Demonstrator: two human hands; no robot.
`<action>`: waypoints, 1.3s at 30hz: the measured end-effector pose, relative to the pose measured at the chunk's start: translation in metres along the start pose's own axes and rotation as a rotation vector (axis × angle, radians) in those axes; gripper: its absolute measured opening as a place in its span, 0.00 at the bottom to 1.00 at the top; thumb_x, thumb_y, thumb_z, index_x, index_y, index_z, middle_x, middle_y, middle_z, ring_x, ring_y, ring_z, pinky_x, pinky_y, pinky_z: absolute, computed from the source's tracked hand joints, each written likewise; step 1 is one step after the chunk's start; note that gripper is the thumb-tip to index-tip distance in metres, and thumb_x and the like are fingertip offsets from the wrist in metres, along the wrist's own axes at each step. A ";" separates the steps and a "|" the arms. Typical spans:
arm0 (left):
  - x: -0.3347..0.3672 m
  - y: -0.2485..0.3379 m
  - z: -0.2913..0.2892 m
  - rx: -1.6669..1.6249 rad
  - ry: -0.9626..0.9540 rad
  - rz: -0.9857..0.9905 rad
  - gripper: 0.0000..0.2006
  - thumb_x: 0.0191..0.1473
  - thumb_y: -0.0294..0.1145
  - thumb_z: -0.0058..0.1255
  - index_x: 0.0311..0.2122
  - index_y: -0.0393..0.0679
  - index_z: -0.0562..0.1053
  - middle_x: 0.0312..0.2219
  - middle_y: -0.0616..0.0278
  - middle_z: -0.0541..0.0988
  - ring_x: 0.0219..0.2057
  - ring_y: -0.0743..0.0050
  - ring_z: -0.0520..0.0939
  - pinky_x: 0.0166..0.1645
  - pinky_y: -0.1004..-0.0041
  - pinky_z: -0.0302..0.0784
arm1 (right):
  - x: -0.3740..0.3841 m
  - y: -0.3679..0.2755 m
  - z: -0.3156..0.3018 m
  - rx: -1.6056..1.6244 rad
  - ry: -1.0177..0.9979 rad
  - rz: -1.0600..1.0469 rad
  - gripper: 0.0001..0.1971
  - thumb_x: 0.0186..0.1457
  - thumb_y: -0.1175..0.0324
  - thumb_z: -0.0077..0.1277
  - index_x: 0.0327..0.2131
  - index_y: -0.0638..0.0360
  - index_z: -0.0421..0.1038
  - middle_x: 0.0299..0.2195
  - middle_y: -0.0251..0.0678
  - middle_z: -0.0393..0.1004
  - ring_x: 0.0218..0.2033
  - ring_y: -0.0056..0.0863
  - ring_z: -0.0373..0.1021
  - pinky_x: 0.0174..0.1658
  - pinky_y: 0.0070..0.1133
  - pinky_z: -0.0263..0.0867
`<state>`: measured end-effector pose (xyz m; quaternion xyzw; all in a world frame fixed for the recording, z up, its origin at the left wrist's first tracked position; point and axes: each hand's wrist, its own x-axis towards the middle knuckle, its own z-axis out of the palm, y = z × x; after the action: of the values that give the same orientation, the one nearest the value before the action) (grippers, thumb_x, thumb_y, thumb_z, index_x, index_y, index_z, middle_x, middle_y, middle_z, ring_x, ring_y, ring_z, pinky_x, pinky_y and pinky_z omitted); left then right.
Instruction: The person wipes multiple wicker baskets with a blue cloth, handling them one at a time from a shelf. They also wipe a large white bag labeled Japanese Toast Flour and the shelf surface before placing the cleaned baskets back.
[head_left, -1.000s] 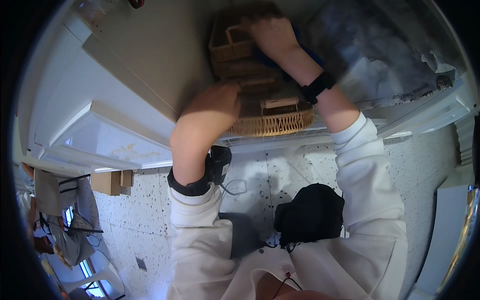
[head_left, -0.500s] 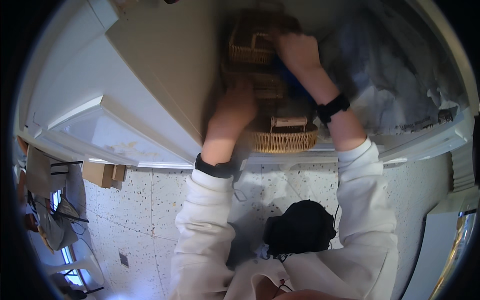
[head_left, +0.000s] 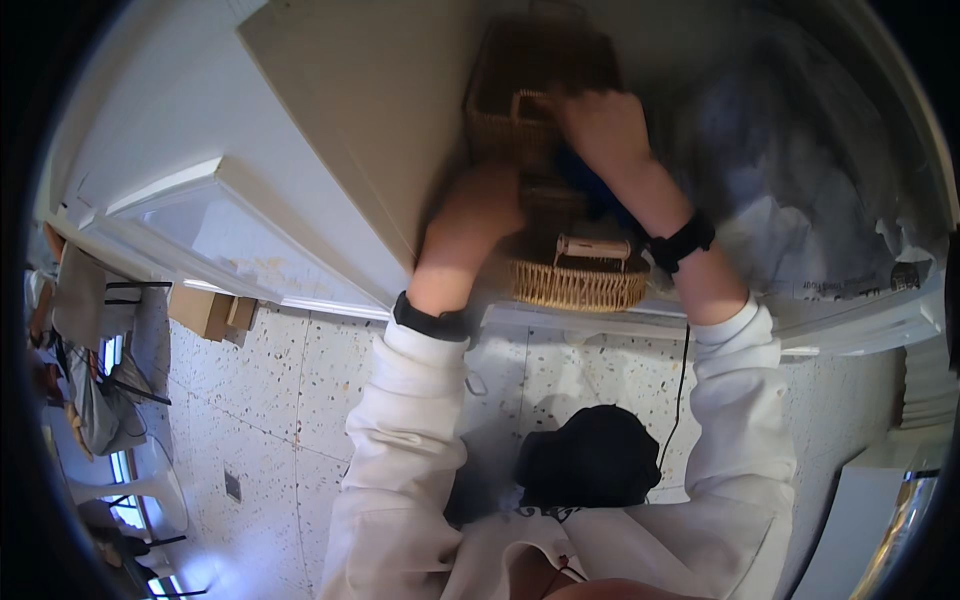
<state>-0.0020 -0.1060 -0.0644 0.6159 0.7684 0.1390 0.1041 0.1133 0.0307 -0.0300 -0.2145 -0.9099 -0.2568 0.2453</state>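
Observation:
Wicker baskets stand in a row, front to back, in a shadowed white cabinet. My right hand (head_left: pixel 608 125) is closed at the right side of the far wicker basket (head_left: pixel 500 130), a rectangular one with a small upright handle. Its fingertips are dim there. Left of the row, my left hand (head_left: pixel 475 212) reaches in beside the middle of the baskets; blur and shadow hide its fingers. Closest to me is a rounded wicker basket (head_left: pixel 580 285) with a pale wooden handle, touched by neither hand. Something blue (head_left: pixel 590 185) shows under my right wrist.
Grey-white plastic sheeting (head_left: pixel 790 190) fills the cabinet's right side. A white panel (head_left: pixel 250 235) slants at left. Below are the speckled floor (head_left: pixel 270 400), a black rounded object (head_left: pixel 590 455) with a cord, and cardboard boxes (head_left: pixel 200 310). Chairs stand at far left.
The far basket has come slightly nearer to me, with my right hand still at its side. My left hand stays beside the row. The whole view has tilted a little.

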 end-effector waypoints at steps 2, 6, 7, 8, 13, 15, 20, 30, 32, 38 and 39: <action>0.001 0.003 -0.004 -0.035 0.006 0.014 0.20 0.47 0.34 0.52 0.47 0.39 0.71 0.43 0.42 0.75 0.45 0.45 0.76 0.51 0.58 0.71 | -0.003 0.009 -0.005 0.069 0.030 -0.014 0.15 0.59 0.52 0.44 0.37 0.52 0.72 0.19 0.38 0.75 0.23 0.36 0.75 0.21 0.29 0.69; -0.003 -0.014 0.010 -0.055 0.183 0.097 0.16 0.49 0.32 0.48 0.45 0.39 0.72 0.40 0.43 0.77 0.42 0.45 0.78 0.48 0.58 0.73 | -0.019 0.028 -0.030 0.206 -0.009 0.284 0.19 0.56 0.51 0.47 0.38 0.57 0.73 0.26 0.44 0.77 0.28 0.42 0.75 0.31 0.32 0.71; -0.003 -0.012 0.010 -0.015 0.178 0.060 0.15 0.50 0.31 0.46 0.43 0.39 0.73 0.40 0.43 0.77 0.42 0.45 0.78 0.47 0.58 0.73 | -0.025 0.038 -0.042 0.186 -0.084 0.421 0.19 0.56 0.51 0.47 0.37 0.57 0.73 0.27 0.45 0.77 0.29 0.43 0.75 0.33 0.33 0.71; -0.005 -0.009 0.008 0.026 0.174 0.022 0.14 0.50 0.29 0.44 0.42 0.39 0.73 0.40 0.43 0.76 0.42 0.45 0.77 0.47 0.58 0.73 | -0.034 0.053 -0.041 0.228 -0.244 0.406 0.19 0.56 0.51 0.47 0.38 0.58 0.74 0.32 0.45 0.76 0.32 0.41 0.74 0.36 0.32 0.70; -0.014 -0.005 0.004 0.152 0.212 0.077 0.10 0.49 0.25 0.40 0.33 0.38 0.75 0.33 0.44 0.77 0.37 0.45 0.78 0.43 0.57 0.74 | -0.066 0.078 0.014 0.479 -1.050 0.177 0.20 0.58 0.51 0.46 0.40 0.59 0.75 0.42 0.45 0.74 0.40 0.39 0.72 0.46 0.32 0.66; -0.016 -0.009 0.012 0.148 0.395 0.220 0.09 0.47 0.24 0.42 0.24 0.38 0.76 0.25 0.44 0.79 0.31 0.45 0.80 0.37 0.57 0.77 | -0.081 0.070 0.051 0.501 -1.156 0.196 0.21 0.58 0.51 0.46 0.42 0.59 0.74 0.44 0.45 0.74 0.41 0.38 0.71 0.47 0.32 0.65; -0.043 0.014 -0.035 -0.026 0.142 0.153 0.11 0.52 0.27 0.40 0.36 0.38 0.75 0.34 0.45 0.78 0.37 0.45 0.78 0.44 0.59 0.73 | -0.074 0.050 0.081 0.644 -1.434 0.376 0.22 0.58 0.52 0.45 0.49 0.59 0.70 0.47 0.44 0.72 0.45 0.37 0.70 0.48 0.32 0.65; -0.068 0.049 -0.059 0.067 -0.036 0.319 0.20 0.57 0.47 0.46 0.44 0.39 0.73 0.35 0.47 0.79 0.35 0.50 0.80 0.41 0.64 0.73 | -0.093 0.035 0.163 1.036 -1.113 0.516 0.24 0.56 0.58 0.49 0.53 0.59 0.67 0.50 0.44 0.71 0.48 0.35 0.68 0.50 0.30 0.64; -0.060 0.052 -0.055 -0.022 -0.111 0.236 0.24 0.55 0.53 0.47 0.43 0.39 0.74 0.33 0.47 0.79 0.33 0.52 0.80 0.39 0.65 0.73 | -0.108 0.052 0.184 1.111 -0.994 0.548 0.24 0.55 0.59 0.50 0.53 0.59 0.67 0.50 0.44 0.70 0.48 0.34 0.68 0.50 0.30 0.64; -0.046 0.063 -0.051 0.002 -0.325 0.290 0.30 0.51 0.59 0.49 0.44 0.37 0.72 0.30 0.47 0.78 0.32 0.52 0.80 0.38 0.65 0.73 | -0.086 0.057 0.123 0.802 -0.928 0.227 0.20 0.59 0.57 0.44 0.49 0.60 0.71 0.48 0.44 0.72 0.45 0.34 0.70 0.47 0.30 0.66; -0.045 0.064 -0.048 0.005 -0.340 0.287 0.31 0.50 0.59 0.50 0.45 0.37 0.71 0.30 0.47 0.78 0.33 0.52 0.80 0.38 0.65 0.72 | -0.087 0.066 0.115 0.899 -0.916 0.242 0.19 0.59 0.58 0.44 0.48 0.60 0.71 0.46 0.43 0.73 0.44 0.33 0.71 0.46 0.29 0.66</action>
<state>0.0501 -0.1409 0.0022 0.7339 0.6446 0.0448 0.2097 0.1770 0.1248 -0.1404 -0.2795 -0.9104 0.2957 -0.0745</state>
